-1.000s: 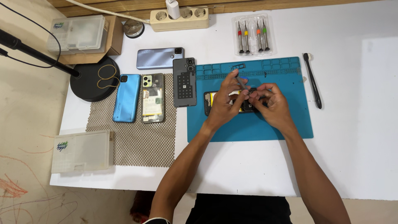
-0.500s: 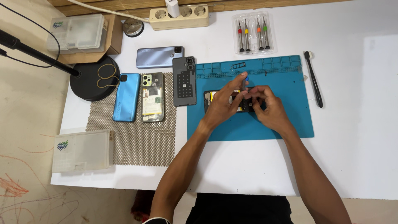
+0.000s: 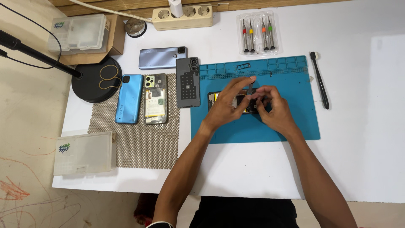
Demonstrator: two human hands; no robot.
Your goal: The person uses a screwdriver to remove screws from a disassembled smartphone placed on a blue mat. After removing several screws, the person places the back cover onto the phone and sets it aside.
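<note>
Head view, looking straight down on a white table [image 3: 371, 139]. Both forearms come in from the bottom edge and meet over a blue work mat [image 3: 295, 122].

Left hand [image 3: 225, 105]: palm down, wrist angled up-right, fingers stretched toward the mat's upper middle, index tip near a thin dark tool [image 3: 250, 87]. It rests on an opened phone [image 3: 212, 98] lying flat on the mat; the hand covers most of it, only the left end shows. Fingers loosely spread, pressing rather than closed round anything.

Right hand [image 3: 272, 107]: knuckles up, fingers curled in toward the left hand, tips pinched at the small tool area just above the phone. What exactly it pinches is too small to tell.

Left of the mat: dark phone back cover [image 3: 187, 82], an open phone with the battery showing [image 3: 155, 99] and a blue phone [image 3: 129, 99] on a mesh pad [image 3: 143, 143], a grey-blue phone [image 3: 162, 58] above. Screwdriver set [image 3: 257, 33] at the top, black brush-like tool [image 3: 319, 80] right of the mat, clear plastic box [image 3: 84, 153] at lower left, power strip [image 3: 183, 14] at the top edge.
</note>
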